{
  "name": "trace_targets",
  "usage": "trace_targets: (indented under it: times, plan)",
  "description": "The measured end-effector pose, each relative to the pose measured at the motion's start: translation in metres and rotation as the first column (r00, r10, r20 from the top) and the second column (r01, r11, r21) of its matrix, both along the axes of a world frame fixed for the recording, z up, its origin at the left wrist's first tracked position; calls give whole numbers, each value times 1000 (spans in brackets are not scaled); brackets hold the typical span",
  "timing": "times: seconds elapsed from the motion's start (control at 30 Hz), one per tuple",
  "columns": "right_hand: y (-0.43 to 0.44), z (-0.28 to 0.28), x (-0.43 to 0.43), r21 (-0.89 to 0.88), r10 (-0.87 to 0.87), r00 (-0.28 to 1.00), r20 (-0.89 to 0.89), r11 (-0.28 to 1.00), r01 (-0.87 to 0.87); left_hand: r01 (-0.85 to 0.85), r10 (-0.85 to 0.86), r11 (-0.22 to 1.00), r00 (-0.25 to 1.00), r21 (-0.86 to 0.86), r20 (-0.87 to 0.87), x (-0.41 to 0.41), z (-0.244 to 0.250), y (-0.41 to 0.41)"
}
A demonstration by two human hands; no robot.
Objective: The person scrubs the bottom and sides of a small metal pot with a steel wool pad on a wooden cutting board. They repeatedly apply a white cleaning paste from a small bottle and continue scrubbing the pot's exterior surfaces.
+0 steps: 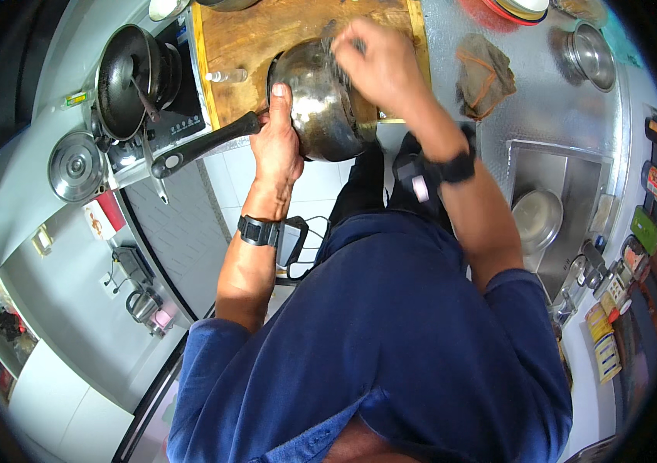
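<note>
A scorched steel saucepan point(320, 110) is tipped on its side over the near edge of a wooden board point(247, 35). My left hand point(276, 133) grips it where the long black handle point(207, 144) joins the body, thumb up along the metal. Curled and blurred by motion, my right hand point(377, 66) is over the pan's far right side. Greyish, stringy stuff point(334, 69) shows by its fingertips; whether the fingers hold it is unclear. Left of the pan, a small clear bottle point(227, 76) lies on the board.
At left, a black frying pan point(123, 81) sits on the cooktop point(187, 118), beside a steel lid point(76, 166). To the right are a grey-brown cloth point(484, 75), a steel bowl point(593, 57), and a sink point(574, 173) containing a metal basin point(536, 220). Stacked plates point(516, 11) stand farther back.
</note>
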State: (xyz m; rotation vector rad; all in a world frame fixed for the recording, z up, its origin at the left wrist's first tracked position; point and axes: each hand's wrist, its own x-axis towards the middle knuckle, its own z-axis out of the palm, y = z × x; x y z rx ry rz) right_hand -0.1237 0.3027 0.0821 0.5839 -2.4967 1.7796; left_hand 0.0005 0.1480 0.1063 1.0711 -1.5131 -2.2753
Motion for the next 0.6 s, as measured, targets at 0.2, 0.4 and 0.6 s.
trace_targets:
  times: [0.2,0.4,0.6]
  plan:
    - [10,19,34,-48,41,999,22,998,-40,47,-50,994,998,-102,-27,5,-15,-6]
    - [7,9,13,-21,71,994,79,997,-69,31,-30,998,999,-60,20,3,-11,-8]
    - [10,20,27,22,38,999,-1,999,-38,46,-47,994,999,-98,-7,4,-12,-6]
